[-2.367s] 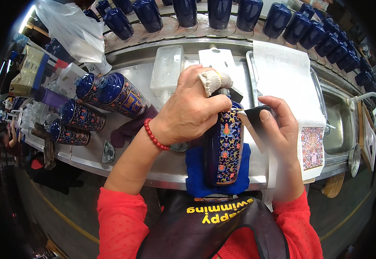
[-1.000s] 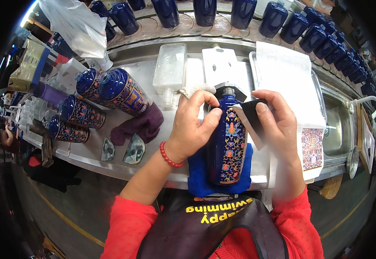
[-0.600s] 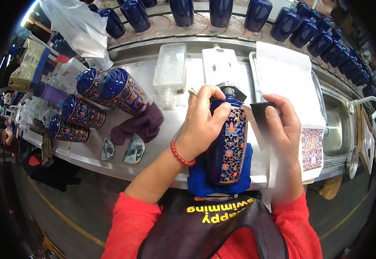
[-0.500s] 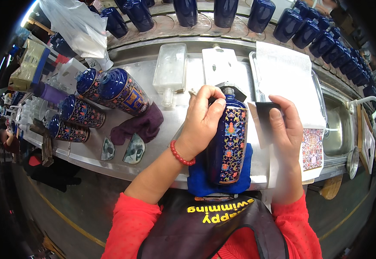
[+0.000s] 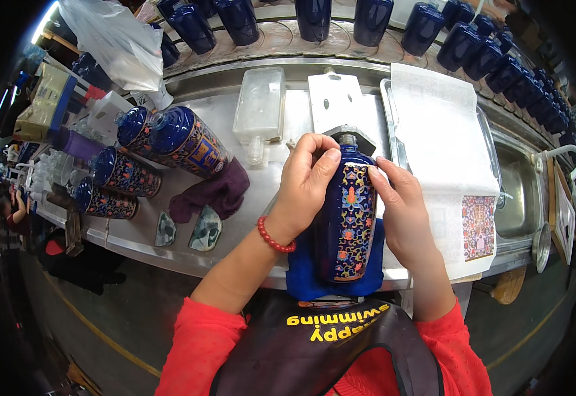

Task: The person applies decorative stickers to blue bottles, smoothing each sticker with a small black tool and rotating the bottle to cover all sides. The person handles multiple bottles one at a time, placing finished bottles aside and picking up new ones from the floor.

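Observation:
A dark blue bottle lies tilted on a folded blue cloth, its glass neck pointing away from me. A colourful floral decal covers its upper face. My left hand, with a red bead bracelet on the wrist, grips the bottle at neck and shoulder, fingers closed. At the decal's upper right corner, the thumb and fingertips of my right hand are closed together on its edge. Whether anything else is inside the right hand is hidden.
Several decorated bottles stand at left beside a purple cloth. A clear rectangular bottle and white block lie beyond. White sheets cover a tray at right, near a sink. Plain blue bottles line a curved conveyor.
My right hand has moved left onto the decal's corner. The dark flat piece it held no longer shows. The conveyor bottles have shifted right; my left hand stays at the neck.

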{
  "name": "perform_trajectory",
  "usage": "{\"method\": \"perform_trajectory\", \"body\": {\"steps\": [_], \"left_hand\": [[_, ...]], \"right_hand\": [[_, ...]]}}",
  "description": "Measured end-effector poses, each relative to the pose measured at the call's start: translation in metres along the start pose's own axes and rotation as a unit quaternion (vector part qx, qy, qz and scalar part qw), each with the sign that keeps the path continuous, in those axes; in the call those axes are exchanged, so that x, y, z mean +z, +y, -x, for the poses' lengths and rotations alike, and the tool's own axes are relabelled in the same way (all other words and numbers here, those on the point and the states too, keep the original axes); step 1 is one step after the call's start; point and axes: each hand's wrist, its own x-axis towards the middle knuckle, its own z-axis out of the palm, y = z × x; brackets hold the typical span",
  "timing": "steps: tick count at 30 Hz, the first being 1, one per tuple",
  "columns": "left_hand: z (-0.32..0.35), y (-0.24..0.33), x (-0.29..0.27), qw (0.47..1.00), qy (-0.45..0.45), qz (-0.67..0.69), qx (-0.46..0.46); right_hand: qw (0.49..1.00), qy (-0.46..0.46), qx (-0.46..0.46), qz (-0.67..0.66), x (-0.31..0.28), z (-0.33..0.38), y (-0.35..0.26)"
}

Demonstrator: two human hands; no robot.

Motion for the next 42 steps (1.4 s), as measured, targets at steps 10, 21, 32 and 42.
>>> {"method": "perform_trajectory", "body": {"steps": [10, 21, 32, 42], "left_hand": [[-0.001, 0.003, 0.001, 0.997, 0.0, -0.075, 0.003], [0.014, 0.022, -0.009, 0.753, -0.017, -0.519, 0.405], [0.013, 0.024, -0.015, 0.732, -0.039, -0.559, 0.388], [0.011, 0.029, -0.017, 0.695, -0.066, -0.598, 0.395]], "right_hand": [[1.0, 0.007, -0.007, 0.027, 0.002, 0.0, -0.002], [1.0, 0.006, 0.008, 0.009, -0.001, 0.002, -0.004], [1.0, -0.007, 0.013, 0.016, -0.005, -0.001, -0.009], [1.0, -0.001, 0.023, 0.011, -0.006, -0.005, -0.011]]}}
